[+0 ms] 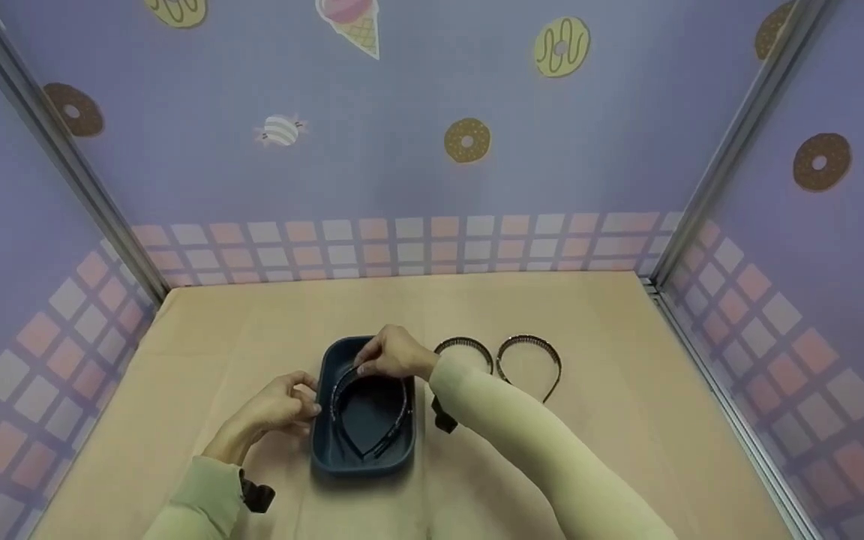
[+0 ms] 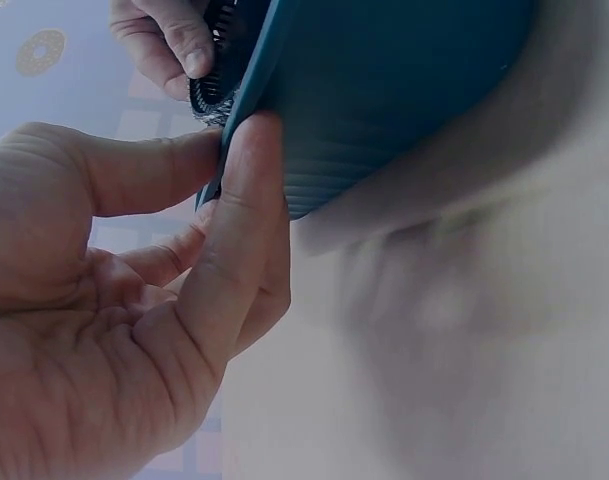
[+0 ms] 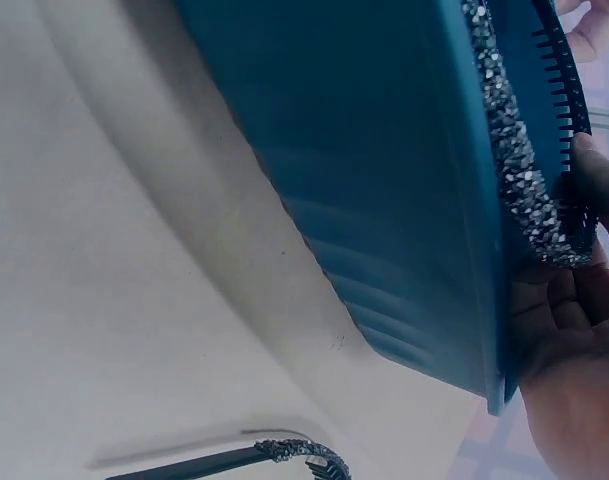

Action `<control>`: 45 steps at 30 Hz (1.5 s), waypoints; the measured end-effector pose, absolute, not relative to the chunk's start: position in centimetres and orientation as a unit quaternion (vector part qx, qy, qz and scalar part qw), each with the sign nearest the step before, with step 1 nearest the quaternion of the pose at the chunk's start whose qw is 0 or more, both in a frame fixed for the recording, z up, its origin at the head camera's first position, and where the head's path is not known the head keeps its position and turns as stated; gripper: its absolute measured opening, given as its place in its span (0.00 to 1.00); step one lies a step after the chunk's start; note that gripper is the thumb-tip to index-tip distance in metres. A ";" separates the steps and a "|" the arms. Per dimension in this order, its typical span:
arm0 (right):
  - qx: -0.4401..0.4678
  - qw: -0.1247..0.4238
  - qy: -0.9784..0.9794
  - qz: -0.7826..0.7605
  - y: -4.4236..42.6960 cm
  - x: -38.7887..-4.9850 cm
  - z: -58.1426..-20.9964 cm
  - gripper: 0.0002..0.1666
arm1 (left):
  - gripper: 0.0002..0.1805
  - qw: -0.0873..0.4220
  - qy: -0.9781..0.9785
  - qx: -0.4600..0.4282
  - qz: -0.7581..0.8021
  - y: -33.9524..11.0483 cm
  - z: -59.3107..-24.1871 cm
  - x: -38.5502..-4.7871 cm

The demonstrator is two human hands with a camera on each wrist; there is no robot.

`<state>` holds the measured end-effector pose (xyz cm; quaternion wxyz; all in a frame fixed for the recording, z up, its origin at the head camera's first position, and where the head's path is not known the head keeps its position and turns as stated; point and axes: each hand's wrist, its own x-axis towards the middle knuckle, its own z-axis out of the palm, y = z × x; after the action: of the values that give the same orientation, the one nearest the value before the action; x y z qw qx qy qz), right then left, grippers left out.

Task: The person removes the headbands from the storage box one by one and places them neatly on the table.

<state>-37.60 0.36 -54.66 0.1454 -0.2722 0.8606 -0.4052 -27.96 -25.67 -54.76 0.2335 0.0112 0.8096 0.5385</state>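
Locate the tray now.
In the head view, the tray is just left of centre, between the left hand, which pinches its rim, and two headbands to its right.

head: high, forward-down | wrist views: close, opposite sides | shared: blue tray (image 3: 374, 180)

Purple wall (image 1: 402, 90), ice-cream print (image 1: 355, 26), perhaps a candy print (image 1: 281, 130), 2 metal posts (image 1: 747, 112), beige table (image 1: 252, 322)

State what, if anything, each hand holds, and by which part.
The right hand pinches a dark headband near the top of its curve. The left hand pinches the blue container by its left rim.
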 end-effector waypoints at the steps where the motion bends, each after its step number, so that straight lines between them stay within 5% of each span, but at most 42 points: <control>1: -0.270 0.145 0.860 -0.407 0.4 -37.6 -54.5 0.06 | 0.23 0.233 0.810 0.010 0.539 -25.6 -54.8 -28.0; 45: -0.252 0.154 0.857 -0.422 5.8 -40.9 -50.0 0.07 | 0.24 0.223 0.821 0.020 0.526 -25.6 -54.9 -28.0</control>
<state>-40.93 5.79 -50.05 0.1536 -0.2522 0.8570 -0.4224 -27.98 -25.62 -54.94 0.2232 0.0201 0.8206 0.5258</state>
